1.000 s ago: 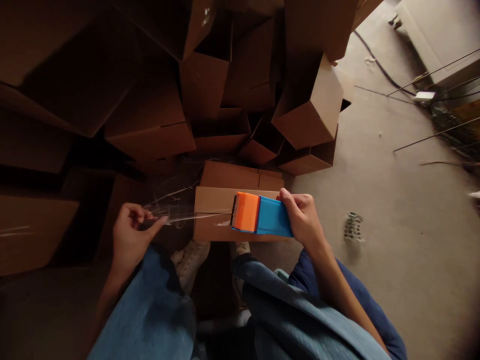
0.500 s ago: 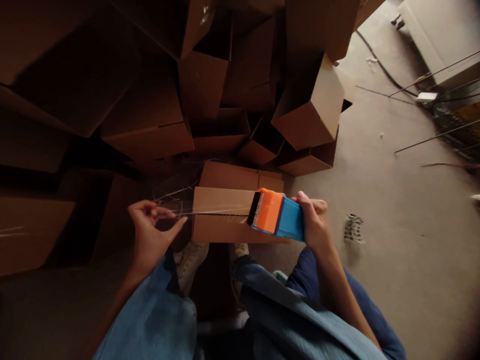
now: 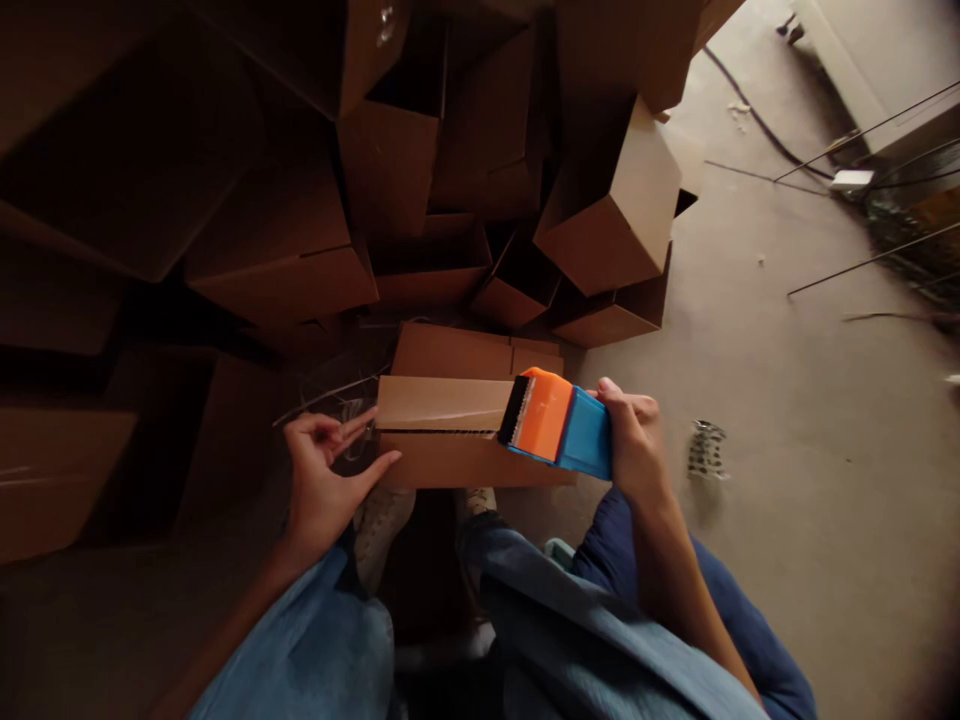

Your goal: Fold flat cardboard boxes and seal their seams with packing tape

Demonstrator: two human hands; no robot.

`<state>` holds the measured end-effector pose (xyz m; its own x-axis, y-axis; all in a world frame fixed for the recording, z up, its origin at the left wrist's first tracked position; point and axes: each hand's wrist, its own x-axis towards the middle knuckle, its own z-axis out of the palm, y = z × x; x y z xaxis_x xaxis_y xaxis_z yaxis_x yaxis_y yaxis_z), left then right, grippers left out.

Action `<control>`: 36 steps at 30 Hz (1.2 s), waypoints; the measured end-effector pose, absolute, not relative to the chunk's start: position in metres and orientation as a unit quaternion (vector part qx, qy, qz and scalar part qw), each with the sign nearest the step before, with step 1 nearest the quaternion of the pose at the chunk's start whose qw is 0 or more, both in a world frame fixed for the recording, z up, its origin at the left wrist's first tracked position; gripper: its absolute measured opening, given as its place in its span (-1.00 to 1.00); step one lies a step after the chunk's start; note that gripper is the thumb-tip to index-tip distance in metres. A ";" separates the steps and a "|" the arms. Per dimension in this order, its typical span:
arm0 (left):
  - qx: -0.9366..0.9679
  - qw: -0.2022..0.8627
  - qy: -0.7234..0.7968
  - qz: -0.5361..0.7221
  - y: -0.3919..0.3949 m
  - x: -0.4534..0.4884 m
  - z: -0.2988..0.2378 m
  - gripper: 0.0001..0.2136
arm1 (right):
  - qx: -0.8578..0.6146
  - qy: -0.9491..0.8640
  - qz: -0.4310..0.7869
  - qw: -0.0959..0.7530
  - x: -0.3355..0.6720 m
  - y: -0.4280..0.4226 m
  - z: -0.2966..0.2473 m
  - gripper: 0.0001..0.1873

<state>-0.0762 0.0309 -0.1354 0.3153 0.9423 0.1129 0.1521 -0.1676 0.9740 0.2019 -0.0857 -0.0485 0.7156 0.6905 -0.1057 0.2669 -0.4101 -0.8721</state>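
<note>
A blue-and-orange tape dispenser (image 3: 556,422) with a dark toothed cutting end is gripped by my right hand (image 3: 634,430) at its right side. It lies over the right part of a cardboard box (image 3: 442,462), where two top flaps meet in a dark seam. A shiny strip of clear tape (image 3: 450,418) runs along that seam from the dispenser towards the box's left edge. At that edge is my left hand (image 3: 330,480), its thumb stretched below the seam and its fingers above, spread apart. Whether tape still clings to these fingers is hard to see.
Open cardboard boxes (image 3: 394,165) are heaped in front and to the left. Clear tangled plastic (image 3: 352,412) lies beyond my left hand. On the concrete floor at right are a patterned scrap (image 3: 706,450), a black cable (image 3: 757,120) and thin rods (image 3: 862,272).
My left hand has moved right to the box's left edge, and its thumb and fingers have spread. The dispenser stays over the box in my right hand, nearly still.
</note>
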 end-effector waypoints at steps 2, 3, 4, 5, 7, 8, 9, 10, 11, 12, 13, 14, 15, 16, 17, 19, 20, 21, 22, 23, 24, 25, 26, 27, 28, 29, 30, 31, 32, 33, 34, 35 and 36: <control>0.656 0.472 0.432 0.401 0.028 -0.075 -0.136 -0.38 | -0.803 -0.302 0.231 0.459 0.202 -0.087 -0.047 -0.38; 0.660 0.463 0.438 0.398 0.027 -0.074 -0.136 -0.38 | -0.800 -0.307 0.231 0.461 0.202 -0.087 -0.047 -0.39; 0.665 0.454 0.443 0.395 0.026 -0.073 -0.136 -0.38 | -0.796 -0.314 0.233 0.462 0.202 -0.087 -0.046 -0.39; 0.671 0.445 0.447 0.389 0.025 -0.071 -0.136 -0.39 | -0.792 -0.321 0.237 0.462 0.202 -0.086 -0.045 -0.39; 0.688 0.429 0.452 0.372 0.025 -0.069 -0.137 -0.42 | -0.786 -0.331 0.247 0.460 0.201 -0.085 -0.044 -0.38; 0.696 0.422 0.453 0.365 0.025 -0.068 -0.138 -0.44 | -0.784 -0.336 0.250 0.459 0.200 -0.084 -0.044 -0.37; 0.702 0.417 0.453 0.358 0.025 -0.068 -0.140 -0.45 | -0.781 -0.341 0.252 0.458 0.200 -0.084 -0.045 -0.36; 0.705 0.416 0.454 0.352 0.026 -0.068 -0.142 -0.46 | -0.779 -0.345 0.253 0.457 0.200 -0.083 -0.045 -0.36; 0.706 0.418 0.454 0.347 0.026 -0.068 -0.143 -0.46 | -0.778 -0.348 0.254 0.457 0.200 -0.083 -0.046 -0.36; 0.706 0.423 0.454 0.341 0.027 -0.069 -0.145 -0.46 | -0.777 -0.350 0.255 0.457 0.200 -0.083 -0.047 -0.35; 0.706 0.427 0.454 0.336 0.028 -0.070 -0.147 -0.46 | -0.776 -0.351 0.255 0.459 0.201 -0.083 -0.047 -0.35; 0.706 0.428 0.457 0.332 0.028 -0.071 -0.148 -0.45 | -0.775 -0.350 0.257 0.460 0.202 -0.083 -0.048 -0.35; 0.706 0.427 0.460 0.329 0.029 -0.071 -0.149 -0.44 | -0.774 -0.350 0.260 0.460 0.202 -0.084 -0.050 -0.35; 0.704 0.426 0.465 0.326 0.030 -0.072 -0.150 -0.43 | -0.772 -0.349 0.262 0.461 0.203 -0.084 -0.051 -0.35; 0.702 0.428 0.468 0.325 0.030 -0.072 -0.151 -0.43 | -0.771 -0.348 0.265 0.462 0.204 -0.084 -0.052 -0.35; 0.694 0.437 0.471 0.325 0.031 -0.071 -0.151 -0.43 | -0.771 -0.348 0.267 0.462 0.205 -0.084 -0.053 -0.36; 0.691 0.441 0.470 0.326 0.032 -0.071 -0.151 -0.43 | -0.771 -0.350 0.266 0.462 0.205 -0.084 -0.054 -0.37; 0.690 0.443 0.469 0.328 0.032 -0.071 -0.152 -0.43 | -0.771 -0.353 0.263 0.460 0.204 -0.083 -0.055 -0.38; 0.690 0.443 0.468 0.330 0.033 -0.071 -0.152 -0.43 | -0.772 -0.359 0.261 0.456 0.203 -0.082 -0.055 -0.38; 0.690 0.442 0.468 0.330 0.033 -0.071 -0.153 -0.43 | -0.772 -0.366 0.258 0.451 0.201 -0.081 -0.055 -0.39; 0.691 0.441 0.468 0.330 0.033 -0.072 -0.153 -0.42 | -0.773 -0.375 0.256 0.444 0.200 -0.080 -0.055 -0.39; 0.691 0.439 0.470 0.329 0.034 -0.072 -0.154 -0.41 | -0.773 -0.385 0.254 0.436 0.198 -0.079 -0.054 -0.40; 0.692 0.435 0.474 0.327 0.034 -0.073 -0.155 -0.40 | -0.772 -0.394 0.252 0.430 0.196 -0.078 -0.054 -0.42; 0.693 0.431 0.478 0.325 0.034 -0.074 -0.156 -0.39 | -0.771 -0.403 0.250 0.425 0.194 -0.077 -0.053 -0.43; 0.693 0.429 0.482 0.322 0.034 -0.074 -0.156 -0.39 | -0.770 -0.409 0.248 0.422 0.193 -0.076 -0.053 -0.44; 0.693 0.428 0.484 0.320 0.034 -0.075 -0.157 -0.39 | -0.770 -0.412 0.246 0.419 0.192 -0.076 -0.053 -0.45; 0.692 0.430 0.484 0.320 0.034 -0.074 -0.157 -0.38 | -0.771 -0.413 0.245 0.418 0.192 -0.075 -0.053 -0.46; 0.691 0.434 0.480 0.322 0.034 -0.074 -0.158 -0.38 | -0.773 -0.412 0.245 0.416 0.192 -0.075 -0.053 -0.47; 0.689 0.440 0.472 0.328 0.034 -0.073 -0.158 -0.37 | -0.775 -0.410 0.246 0.413 0.193 -0.076 -0.053 -0.47; 0.689 0.447 0.461 0.336 0.035 -0.073 -0.157 -0.36 | -0.777 -0.407 0.248 0.411 0.194 -0.077 -0.054 -0.47; 0.688 0.453 0.449 0.344 0.036 -0.073 -0.156 -0.35 | -0.779 -0.404 0.250 0.409 0.195 -0.078 -0.054 -0.47; 0.687 0.459 0.439 0.352 0.037 -0.073 -0.154 -0.35 | -0.780 -0.402 0.252 0.408 0.196 -0.079 -0.055 -0.47; 0.686 0.464 0.432 0.357 0.038 -0.075 -0.152 -0.35 | -0.781 -0.399 0.254 0.408 0.197 -0.079 -0.055 -0.47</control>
